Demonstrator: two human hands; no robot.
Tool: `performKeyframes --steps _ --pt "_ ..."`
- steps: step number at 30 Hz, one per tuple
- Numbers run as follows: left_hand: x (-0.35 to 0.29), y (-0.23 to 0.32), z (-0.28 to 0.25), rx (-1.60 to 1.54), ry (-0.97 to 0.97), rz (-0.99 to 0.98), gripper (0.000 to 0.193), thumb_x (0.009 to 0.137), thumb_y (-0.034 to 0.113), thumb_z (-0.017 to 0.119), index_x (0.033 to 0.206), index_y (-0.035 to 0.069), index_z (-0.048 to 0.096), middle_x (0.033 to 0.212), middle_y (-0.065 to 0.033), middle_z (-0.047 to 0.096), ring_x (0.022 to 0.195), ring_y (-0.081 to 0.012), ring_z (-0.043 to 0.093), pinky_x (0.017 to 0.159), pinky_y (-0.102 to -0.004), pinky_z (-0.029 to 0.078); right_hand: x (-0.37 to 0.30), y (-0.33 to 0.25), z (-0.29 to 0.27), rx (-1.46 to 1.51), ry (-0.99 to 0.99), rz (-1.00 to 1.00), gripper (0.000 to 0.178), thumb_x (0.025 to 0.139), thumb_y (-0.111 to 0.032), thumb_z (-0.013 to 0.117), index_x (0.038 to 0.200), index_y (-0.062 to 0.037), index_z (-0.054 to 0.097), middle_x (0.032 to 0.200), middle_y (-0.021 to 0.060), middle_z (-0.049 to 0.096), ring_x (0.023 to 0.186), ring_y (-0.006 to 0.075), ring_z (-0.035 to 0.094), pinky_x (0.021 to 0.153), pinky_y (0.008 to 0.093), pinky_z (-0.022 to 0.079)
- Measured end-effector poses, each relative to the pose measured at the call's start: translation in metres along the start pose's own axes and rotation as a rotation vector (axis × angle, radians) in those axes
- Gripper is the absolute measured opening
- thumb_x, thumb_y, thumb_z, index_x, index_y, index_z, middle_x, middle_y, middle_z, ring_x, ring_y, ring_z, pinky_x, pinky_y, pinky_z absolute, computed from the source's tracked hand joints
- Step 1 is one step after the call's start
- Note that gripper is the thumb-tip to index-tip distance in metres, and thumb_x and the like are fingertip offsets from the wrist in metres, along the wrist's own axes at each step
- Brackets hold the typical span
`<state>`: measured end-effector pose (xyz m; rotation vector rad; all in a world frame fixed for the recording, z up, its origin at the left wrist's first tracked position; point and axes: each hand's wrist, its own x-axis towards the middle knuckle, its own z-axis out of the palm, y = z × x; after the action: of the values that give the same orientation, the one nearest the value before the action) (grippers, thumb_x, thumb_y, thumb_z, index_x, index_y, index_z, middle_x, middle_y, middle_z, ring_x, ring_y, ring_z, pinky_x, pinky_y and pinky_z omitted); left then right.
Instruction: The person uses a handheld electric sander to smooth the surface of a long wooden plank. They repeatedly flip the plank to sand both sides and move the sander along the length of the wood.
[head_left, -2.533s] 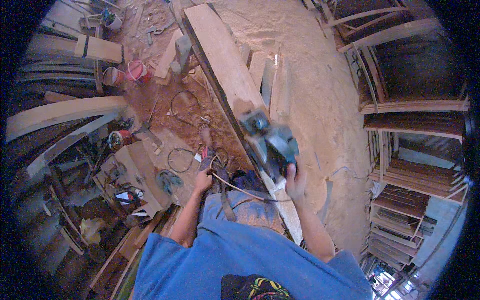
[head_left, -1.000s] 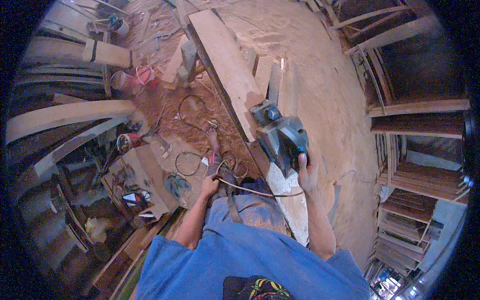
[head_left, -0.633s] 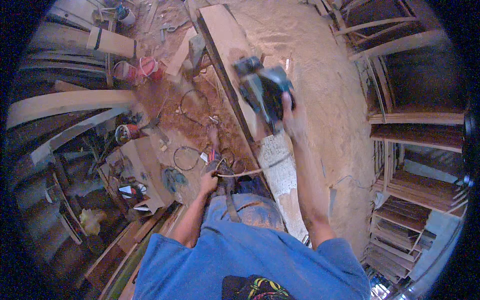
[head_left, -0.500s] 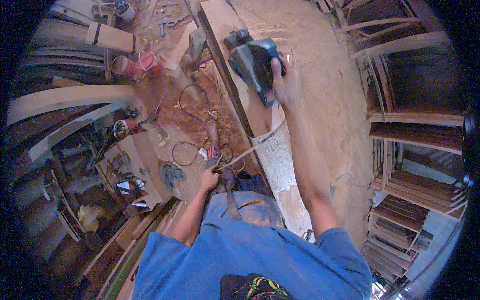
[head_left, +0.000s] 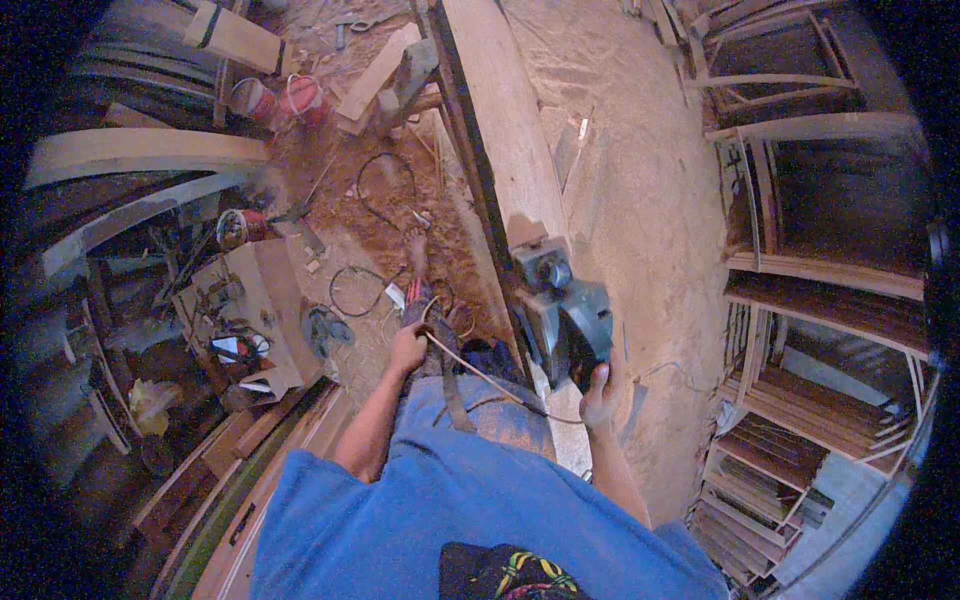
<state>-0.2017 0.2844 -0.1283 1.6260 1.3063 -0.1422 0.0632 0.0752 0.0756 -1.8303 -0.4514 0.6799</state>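
Note:
A dark teal electric hand planer (head_left: 562, 315) rests on a long pale wooden board (head_left: 512, 130) that runs away from my body. My right hand (head_left: 598, 402) is wrapped round the planer's rear handle; part of the fingers is hidden behind the tool. The planer's power cord (head_left: 480, 376) loops across in front of my waist. Its other stretch passes through my left hand (head_left: 407, 350), which is closed round it, off the board's left side. Beyond the planer, the board's upper face looks smooth and light.
Sawdust covers the ground (head_left: 650, 230) right of the board. Offcuts (head_left: 380, 72), red buckets (head_left: 303, 95) and a coiled cable (head_left: 385, 190) lie to the left. A cardboard box (head_left: 275, 310) stands near my left arm. Wooden frames (head_left: 830, 280) line the right side.
My right hand has drawn the planer back along the board toward my body. The cord now hangs slacker in front of me. My left hand has shifted slightly and still grips the cord.

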Motion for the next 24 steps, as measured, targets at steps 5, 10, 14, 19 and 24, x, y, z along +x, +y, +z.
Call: performKeyframes --steps 5,10,14,19,24 --pt "0.000 0.004 -0.008 0.045 -0.045 0.032 0.037 0.079 0.015 0.055 0.111 0.008 0.073 0.106 -0.0198 0.072 0.103 -0.0373 0.068 0.093 -0.0444 0.052 0.021 -0.027 0.010 -0.163 -0.017 -0.002 0.051 0.106 -0.033 0.046 0.141 0.0047 0.047 0.132 0.0194 0.059 0.121 0.0312 0.056 0.106 0.0420 0.043" --pt "-0.004 -0.002 -0.004 -0.084 -0.003 -0.012 0.035 0.080 0.014 0.054 0.109 0.008 0.073 0.106 -0.0185 0.072 0.102 -0.0354 0.068 0.091 -0.0430 0.053 0.141 -0.068 0.068 -0.221 -0.040 -0.111 0.052 0.106 -0.038 0.046 0.139 0.0017 0.053 0.137 0.0217 0.058 0.128 0.0347 0.053 0.109 0.0416 0.040" --pt "-0.003 -0.013 0.003 -0.082 0.009 -0.063 0.034 0.081 0.013 0.054 0.108 0.005 0.072 0.106 -0.0186 0.072 0.103 -0.0342 0.068 0.091 -0.0423 0.053 0.237 -0.106 0.135 -0.066 0.100 -0.202 0.048 0.105 -0.041 0.051 0.124 0.0018 0.062 0.108 0.0077 0.068 0.098 0.0168 0.060 0.088 0.0310 0.048" --pt "0.006 -0.049 0.023 -0.238 0.071 -0.104 0.033 0.080 0.011 0.055 0.107 0.006 0.072 0.106 -0.0186 0.072 0.101 -0.0344 0.069 0.090 -0.0426 0.053 0.252 -0.101 0.136 0.048 -0.065 -0.096 0.051 0.106 -0.045 0.048 0.122 0.0005 0.063 0.104 0.0043 0.067 0.092 0.0139 0.060 0.086 0.0293 0.049" --pt "0.013 -0.043 0.023 -0.243 0.105 -0.078 0.031 0.079 0.011 0.056 0.103 0.008 0.074 0.102 -0.0178 0.073 0.099 -0.0340 0.069 0.090 -0.0420 0.053 0.121 -0.057 0.067 -0.142 0.034 0.031 0.046 0.107 -0.045 0.043 0.107 -0.0034 0.062 0.090 0.0026 0.061 0.077 0.0127 0.056 0.071 0.0286 0.049"
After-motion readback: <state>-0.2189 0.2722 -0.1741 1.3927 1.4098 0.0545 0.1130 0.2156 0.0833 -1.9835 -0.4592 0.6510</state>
